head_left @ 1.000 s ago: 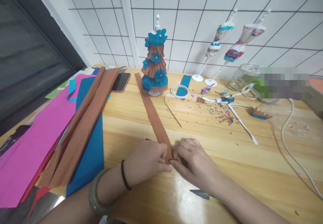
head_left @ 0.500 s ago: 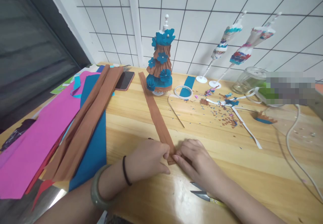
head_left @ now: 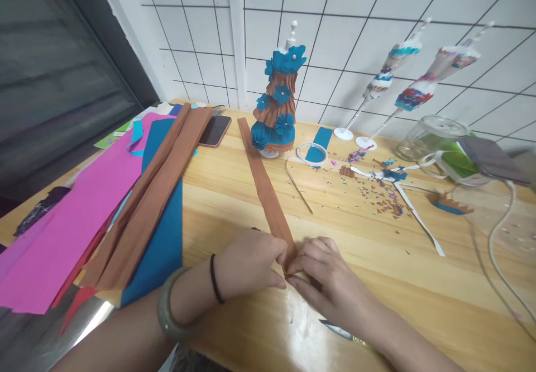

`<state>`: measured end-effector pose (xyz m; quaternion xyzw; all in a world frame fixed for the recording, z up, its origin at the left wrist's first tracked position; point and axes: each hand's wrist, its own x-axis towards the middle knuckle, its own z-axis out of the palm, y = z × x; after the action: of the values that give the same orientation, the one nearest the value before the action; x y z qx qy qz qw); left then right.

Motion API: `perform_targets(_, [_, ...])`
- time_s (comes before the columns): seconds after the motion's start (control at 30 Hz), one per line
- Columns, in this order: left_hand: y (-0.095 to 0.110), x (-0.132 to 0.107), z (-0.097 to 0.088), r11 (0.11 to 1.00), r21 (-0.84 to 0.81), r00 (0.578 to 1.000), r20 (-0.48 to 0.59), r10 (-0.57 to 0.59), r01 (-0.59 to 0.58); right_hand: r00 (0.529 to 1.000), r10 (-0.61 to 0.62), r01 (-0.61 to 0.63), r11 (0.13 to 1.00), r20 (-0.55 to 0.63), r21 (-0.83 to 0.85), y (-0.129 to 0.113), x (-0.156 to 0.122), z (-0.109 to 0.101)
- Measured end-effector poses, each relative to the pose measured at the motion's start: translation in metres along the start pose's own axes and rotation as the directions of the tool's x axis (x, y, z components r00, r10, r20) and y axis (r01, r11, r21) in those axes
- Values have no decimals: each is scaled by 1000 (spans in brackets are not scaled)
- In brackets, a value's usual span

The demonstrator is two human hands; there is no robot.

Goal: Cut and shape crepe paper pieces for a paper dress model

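Note:
A long brown crepe paper strip [head_left: 268,196] lies on the wooden table, running from the back toward me. My left hand [head_left: 257,257], with a bangle and a black band on its wrist, pinches the strip's near end from the left. From the right, my right hand [head_left: 322,274] pinches the same end between thumb and fingers. That end is mostly hidden by my fingers, with a small fold showing. Partly under my right wrist lies a pair of scissors [head_left: 341,332], blades showing. Beyond the strip's far part stands a small dress form [head_left: 278,98] in pleated brown and blue paper with flowers.
Brown paper [head_left: 167,193], pink paper [head_left: 84,210] and blue paper [head_left: 170,238] lie at left, beside a phone [head_left: 215,130]. A white ring [head_left: 312,161], a thin stick [head_left: 299,187], paper scraps [head_left: 385,199], two more forms and a glass jar [head_left: 422,137] are at back right.
The strip's near end, flat and visible before, is now folded up between my fingers. My right hand has closed in on it and covers more of the scissors. The view has shifted slightly.

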<state>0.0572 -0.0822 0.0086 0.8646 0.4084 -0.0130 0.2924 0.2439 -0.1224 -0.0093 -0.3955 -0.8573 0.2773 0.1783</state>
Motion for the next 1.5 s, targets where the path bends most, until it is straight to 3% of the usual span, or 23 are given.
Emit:
perform_targets(0.43, [1, 1, 0, 999, 25, 999, 36, -31, 30, 999, 30, -29, 999, 19, -15, 0, 3, 1])
perform_targets(1.3, [-3, 2, 4, 998, 52, 999, 6, 37, -38, 1000, 10, -13, 996, -27, -89, 1, 6, 5])
perform_targets(1.5, [0, 1, 1, 999, 33, 1000, 28, -4, 3, 1000, 1, -3, 997, -17, -74, 1, 6, 3])
